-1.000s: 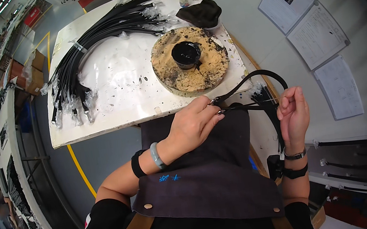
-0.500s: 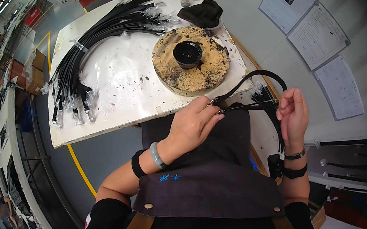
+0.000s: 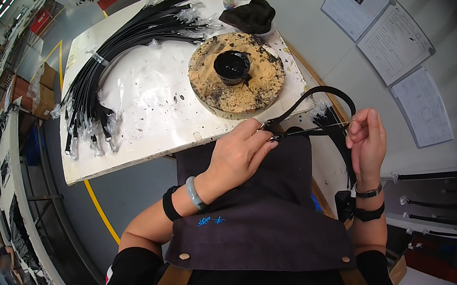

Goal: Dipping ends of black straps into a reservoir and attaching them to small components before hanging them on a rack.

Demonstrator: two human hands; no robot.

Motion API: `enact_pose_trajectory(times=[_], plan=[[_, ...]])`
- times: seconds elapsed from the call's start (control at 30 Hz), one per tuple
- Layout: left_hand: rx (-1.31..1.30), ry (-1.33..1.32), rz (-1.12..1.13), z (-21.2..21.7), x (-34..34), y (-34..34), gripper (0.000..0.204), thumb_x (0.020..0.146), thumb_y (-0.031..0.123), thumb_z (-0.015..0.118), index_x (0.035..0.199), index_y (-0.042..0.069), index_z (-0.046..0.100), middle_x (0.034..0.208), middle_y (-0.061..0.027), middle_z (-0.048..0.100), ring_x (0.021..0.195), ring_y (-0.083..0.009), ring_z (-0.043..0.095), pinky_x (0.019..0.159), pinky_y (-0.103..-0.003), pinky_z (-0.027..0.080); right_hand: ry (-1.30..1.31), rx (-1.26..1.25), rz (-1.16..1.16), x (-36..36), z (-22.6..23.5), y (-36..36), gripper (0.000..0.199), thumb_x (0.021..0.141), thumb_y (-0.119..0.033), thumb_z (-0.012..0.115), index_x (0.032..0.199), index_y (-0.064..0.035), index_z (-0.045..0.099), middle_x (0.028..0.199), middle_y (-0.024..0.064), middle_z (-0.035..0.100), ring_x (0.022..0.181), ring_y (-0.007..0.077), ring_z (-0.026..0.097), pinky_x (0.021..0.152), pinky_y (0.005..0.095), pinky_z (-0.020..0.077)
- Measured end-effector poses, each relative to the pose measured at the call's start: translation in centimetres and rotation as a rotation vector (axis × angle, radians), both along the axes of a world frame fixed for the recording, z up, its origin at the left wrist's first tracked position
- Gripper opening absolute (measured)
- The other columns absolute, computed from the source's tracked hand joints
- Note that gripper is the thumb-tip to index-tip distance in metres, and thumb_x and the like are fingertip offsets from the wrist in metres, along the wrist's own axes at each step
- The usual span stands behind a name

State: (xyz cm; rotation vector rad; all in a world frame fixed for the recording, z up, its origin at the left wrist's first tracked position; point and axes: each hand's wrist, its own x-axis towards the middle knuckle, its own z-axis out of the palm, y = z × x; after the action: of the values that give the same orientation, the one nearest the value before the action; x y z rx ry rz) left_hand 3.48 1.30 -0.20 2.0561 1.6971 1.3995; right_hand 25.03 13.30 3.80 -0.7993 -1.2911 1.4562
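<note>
Head view: left hand (image 3: 239, 155) pinching black strap (image 3: 315, 96) at its metal clip. Right hand (image 3: 366, 141) gripping the strap's other end, hands apart.

1. A narrow black strap (image 3: 315, 96), matte and flexible, is bent into an open loop that arches up over the near right edge of the white table. Its two ends run back together toward the fingertips of the left hand (image 3: 239, 155).
2. A small silvery metal fitting (image 3: 265, 126) sits at the strap's end, pinched at those fingertips.
3. The strap's long tail hangs straight down just beside the right hand (image 3: 366, 144), whose curled fingers hold it.
</note>
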Motion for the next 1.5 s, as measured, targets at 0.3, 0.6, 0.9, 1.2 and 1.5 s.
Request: enact_pose_trajectory(times=[0.3, 0.6, 0.9, 1.2, 1.5], plan=[[-0.008, 0.006, 0.009, 0.0, -0.1, 0.0, 0.014, 0.076, 0.011, 0.066, 0.084, 0.002, 0.059, 0.073, -0.0094, 0.048, 0.062, -0.0247, 0.052, 0.053, -0.033, 0.042, 0.097, -0.012, 0.017, 0.5, 0.8, 0.3, 0.034, 0.097, -0.029, 0.034, 0.078, -0.0044, 0.048, 0.063, 0.0032, 0.046, 0.050, 0.0070, 0.041, 0.042, 0.0204, 0.0386], [-0.039, 0.034, 0.027, 0.1, -0.2, -0.2, 0.013, 0.078, 0.015, 0.064, 0.081, 0.004, 0.058, 0.075, -0.0080, 0.047, 0.067, -0.0246, 0.054, 0.055, -0.034, 0.045, 0.010, 0.040, 0.018, -0.1, 0.2, 0.0, 0.034, 0.097, -0.029, 0.034, 0.078, -0.0044, 0.048, 0.063, 0.0032, 0.046, 0.050, 0.0073, 0.042, 0.043, 0.0205, 0.0393], [-0.052, 0.036, 0.031, 0.0, -0.2, -0.3, 0.013, 0.078, 0.016, 0.064, 0.081, 0.004, 0.058, 0.075, -0.0079, 0.047, 0.067, -0.0247, 0.054, 0.055, -0.034, 0.045, -0.022, 0.066, -0.023, -0.6, 0.2, -0.4, 0.034, 0.098, -0.029, 0.033, 0.077, -0.0050, 0.046, 0.062, 0.0024, 0.043, 0.049, 0.0069, 0.038, 0.040, 0.0191, 0.0359], [-0.028, -0.011, 0.026, -0.3, -0.4, -0.2, 0.012, 0.078, 0.013, 0.064, 0.082, 0.002, 0.059, 0.071, -0.0080, 0.048, 0.060, -0.0231, 0.052, 0.051, -0.032, 0.042, 0.100, 0.037, 0.003, 0.1, 1.5, 0.4, 0.034, 0.097, -0.029, 0.033, 0.078, -0.0050, 0.047, 0.064, 0.0028, 0.045, 0.051, 0.0069, 0.039, 0.042, 0.0205, 0.0370], [-0.960, -1.889, -0.468, -1.2, 0.7, -2.1, 0.029, 0.094, 0.033, 0.043, 0.077, 0.011, 0.048, 0.070, 0.0035, 0.041, 0.052, -0.0054, 0.031, 0.047, -0.020, 0.026, -0.100, 0.239, 0.209, -7.2, 6.1, 5.9, 0.030, 0.096, -0.028, 0.039, 0.086, -0.0030, 0.053, 0.070, 0.0023, 0.049, 0.060, 0.0081, 0.047, 0.050, 0.0201, 0.0406]])
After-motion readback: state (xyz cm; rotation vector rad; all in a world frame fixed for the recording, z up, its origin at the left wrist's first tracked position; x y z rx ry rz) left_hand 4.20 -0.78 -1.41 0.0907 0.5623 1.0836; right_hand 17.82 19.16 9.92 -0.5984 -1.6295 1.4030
